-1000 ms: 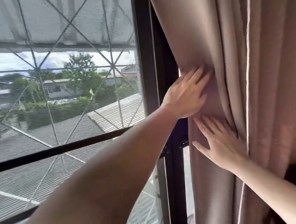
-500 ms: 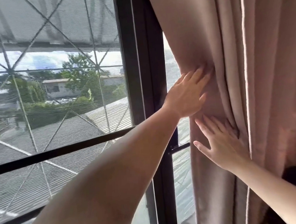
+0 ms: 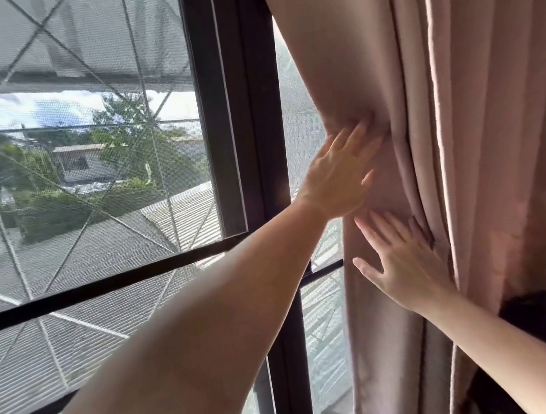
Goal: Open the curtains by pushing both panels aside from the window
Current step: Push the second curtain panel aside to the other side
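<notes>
The window (image 3: 95, 191) fills the left and centre of the view, its dark frame (image 3: 251, 141) bare and a strip of glass showing beside the curtain's edge. The right curtain panel (image 3: 458, 120) hangs bunched in pleats at the right side. Both hands press flat on its leading fold, fingers spread, gripping nothing: the left hand (image 3: 338, 179) higher, the right hand (image 3: 406, 270) just below it. To finish this push well, drive both palms sideways together so the fold stacks onto the pleats rather than springing back. The other panel is out of view, so I cannot tell whether it is open.
</notes>
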`<state>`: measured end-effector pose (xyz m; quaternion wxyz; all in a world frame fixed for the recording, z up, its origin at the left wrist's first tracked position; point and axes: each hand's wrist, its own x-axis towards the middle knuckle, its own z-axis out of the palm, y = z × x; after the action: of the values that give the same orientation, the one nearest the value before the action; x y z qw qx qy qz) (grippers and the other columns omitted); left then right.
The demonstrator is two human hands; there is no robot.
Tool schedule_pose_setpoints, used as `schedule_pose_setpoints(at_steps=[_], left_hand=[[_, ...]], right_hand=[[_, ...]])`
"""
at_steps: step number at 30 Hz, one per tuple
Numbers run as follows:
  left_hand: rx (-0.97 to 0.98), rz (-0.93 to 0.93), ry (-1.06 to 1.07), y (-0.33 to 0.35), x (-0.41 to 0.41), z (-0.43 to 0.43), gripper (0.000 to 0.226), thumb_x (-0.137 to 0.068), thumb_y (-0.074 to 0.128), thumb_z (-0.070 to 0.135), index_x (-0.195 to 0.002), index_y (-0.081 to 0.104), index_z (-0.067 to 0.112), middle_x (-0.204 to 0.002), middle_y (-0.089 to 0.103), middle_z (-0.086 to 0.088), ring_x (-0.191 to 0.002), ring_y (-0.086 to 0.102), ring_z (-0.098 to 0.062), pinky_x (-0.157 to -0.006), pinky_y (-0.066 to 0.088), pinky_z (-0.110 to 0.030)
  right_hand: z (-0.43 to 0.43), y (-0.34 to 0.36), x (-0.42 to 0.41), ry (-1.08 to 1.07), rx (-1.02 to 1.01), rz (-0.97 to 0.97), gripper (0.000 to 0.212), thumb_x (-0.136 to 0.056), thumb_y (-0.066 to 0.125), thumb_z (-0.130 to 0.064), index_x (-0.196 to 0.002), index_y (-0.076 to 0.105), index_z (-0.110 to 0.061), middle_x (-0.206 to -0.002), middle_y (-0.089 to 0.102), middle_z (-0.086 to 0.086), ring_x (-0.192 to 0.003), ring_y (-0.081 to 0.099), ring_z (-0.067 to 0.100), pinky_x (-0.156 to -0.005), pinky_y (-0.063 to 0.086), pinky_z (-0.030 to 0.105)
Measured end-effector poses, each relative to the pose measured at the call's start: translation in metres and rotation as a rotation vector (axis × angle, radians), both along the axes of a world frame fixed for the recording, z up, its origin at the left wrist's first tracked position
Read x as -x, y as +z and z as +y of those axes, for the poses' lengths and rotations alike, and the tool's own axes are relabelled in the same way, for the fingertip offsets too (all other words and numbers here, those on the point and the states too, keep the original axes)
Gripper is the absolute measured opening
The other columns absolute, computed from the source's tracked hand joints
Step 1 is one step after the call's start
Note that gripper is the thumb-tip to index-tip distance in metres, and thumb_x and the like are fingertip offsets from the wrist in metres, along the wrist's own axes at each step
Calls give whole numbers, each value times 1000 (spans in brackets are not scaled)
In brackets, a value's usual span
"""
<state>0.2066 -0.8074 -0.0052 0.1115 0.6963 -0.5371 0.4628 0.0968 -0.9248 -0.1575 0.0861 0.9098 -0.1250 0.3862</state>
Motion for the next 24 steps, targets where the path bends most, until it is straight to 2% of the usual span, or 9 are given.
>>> schedule_pose_setpoints(at_steps=[5,8,14,18,20,24], left_hand=[[-30,-23,2,-3,1,13,63,-99,54,39,-158,43,20,-169,30,-11,-155,31,-33,-128,30,-45],[-44,-64,-5,-4,4,26,62,-96,53,38,-155,44,19,-167,32,-9,-153,33,-33,-125,33,-46],[-88,-72,33,-8,17,60,65,-95,46,41,-157,41,22,-168,32,-9,-154,32,-32,-125,33,-47],[-91,-64,16,-15,29,86,70,-92,51,36,-159,39,21,-167,34,-8,-154,33,-30,-125,33,-43],[-90,-58,20,-20,36,102,72,-91,49,34,-161,37,23,-167,35,-7,-154,34,-28,-125,33,-42],[-101,-71,19,-29,44,133,70,-94,45,34,-162,35,25,-169,33,-5,-155,33,-26,-126,31,-40]], right_hand=[[12,-7,6,-9,-9,12,80,-96,45,-61,-165,28,-25,-166,39,8,-154,31,28,-125,20,53],[25,-10,11,-7,-19,24,80,-95,42,-62,-165,29,-24,-166,39,9,-154,31,29,-125,22,53],[58,-19,24,-12,-43,59,82,-95,32,-67,-166,24,-26,-169,35,8,-156,25,28,-126,16,48],[83,-25,34,-34,-34,83,80,-96,35,-67,-163,34,-23,-165,40,11,-153,29,31,-124,7,40],[97,-30,38,-44,-31,79,79,-95,36,-68,-160,40,-23,-163,43,10,-151,31,32,-124,12,41],[135,-30,48,-54,-40,42,76,-92,42,-67,-155,47,-23,-155,50,8,-145,40,32,-117,34,46]])
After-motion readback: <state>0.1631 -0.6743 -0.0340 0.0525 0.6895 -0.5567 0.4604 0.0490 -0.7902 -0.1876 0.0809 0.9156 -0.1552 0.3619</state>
